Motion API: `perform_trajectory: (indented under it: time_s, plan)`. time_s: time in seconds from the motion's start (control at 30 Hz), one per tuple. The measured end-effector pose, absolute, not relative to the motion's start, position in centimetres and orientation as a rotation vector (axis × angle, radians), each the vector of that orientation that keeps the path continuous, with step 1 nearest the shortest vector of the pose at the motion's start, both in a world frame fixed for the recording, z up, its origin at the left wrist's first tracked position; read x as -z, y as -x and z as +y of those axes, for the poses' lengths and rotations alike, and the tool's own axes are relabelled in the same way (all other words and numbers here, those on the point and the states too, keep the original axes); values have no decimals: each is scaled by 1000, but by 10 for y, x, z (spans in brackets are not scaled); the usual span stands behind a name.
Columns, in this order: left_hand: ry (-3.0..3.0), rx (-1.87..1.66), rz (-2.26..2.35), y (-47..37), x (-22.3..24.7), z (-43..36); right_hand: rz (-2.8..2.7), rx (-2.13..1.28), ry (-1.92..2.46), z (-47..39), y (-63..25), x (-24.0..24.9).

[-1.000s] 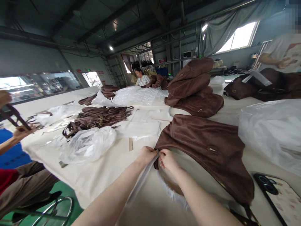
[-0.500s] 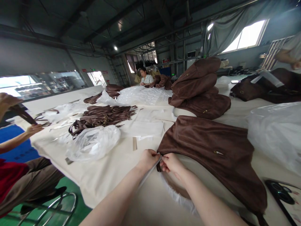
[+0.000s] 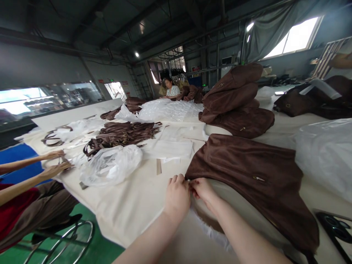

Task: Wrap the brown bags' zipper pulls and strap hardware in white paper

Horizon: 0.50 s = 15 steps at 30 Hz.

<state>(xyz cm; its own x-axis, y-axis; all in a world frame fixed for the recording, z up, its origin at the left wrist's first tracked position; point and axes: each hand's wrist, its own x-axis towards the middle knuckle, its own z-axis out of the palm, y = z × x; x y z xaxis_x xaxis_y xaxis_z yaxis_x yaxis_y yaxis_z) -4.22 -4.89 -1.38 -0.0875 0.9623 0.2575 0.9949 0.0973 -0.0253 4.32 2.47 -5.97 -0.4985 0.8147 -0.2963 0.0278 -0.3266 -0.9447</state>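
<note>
A dark brown bag (image 3: 247, 165) with a zip and a small metal pull lies on the cloth-covered table. At its left corner, my left hand (image 3: 178, 194) is closed with the knuckles up, over the end of a thin white wrapping strip; the fingertips are hidden. Right beside it, my right hand (image 3: 202, 190) pinches the bag's strap end close to that corner. From there a strap with crinkled white wrapping (image 3: 210, 231) curves down under my right forearm. Both hands nearly touch each other.
Brown straps with buckles (image 3: 123, 135) lie beyond a clear plastic bag (image 3: 112, 165). More brown bags (image 3: 233, 99) are piled behind. A phone (image 3: 335, 231) lies at right, below clear plastic (image 3: 327, 157). A seated co-worker's hands (image 3: 59, 163) work at the table's left edge.
My left hand has turned over and moved slightly right, now covering the corner and strip. My right hand has hardly moved. The co-worker's hands at left have come down to the table.
</note>
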Motion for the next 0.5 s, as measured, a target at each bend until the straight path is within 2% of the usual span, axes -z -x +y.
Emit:
perform_trajectory:
  time_s: [0.1, 0.27, 0.5]
  plan:
    - [1971, 44, -2060, 28, 13, -54, -1330, -1898, 1105, 24, -46, 56]
    - [2017, 26, -1998, 25, 13, -57, -1263, -1919, 1070, 24, -49, 56]
    - [2066, 452, -2412, 52, 8, -53, -1229, -1866, 1048, 27, -48, 67]
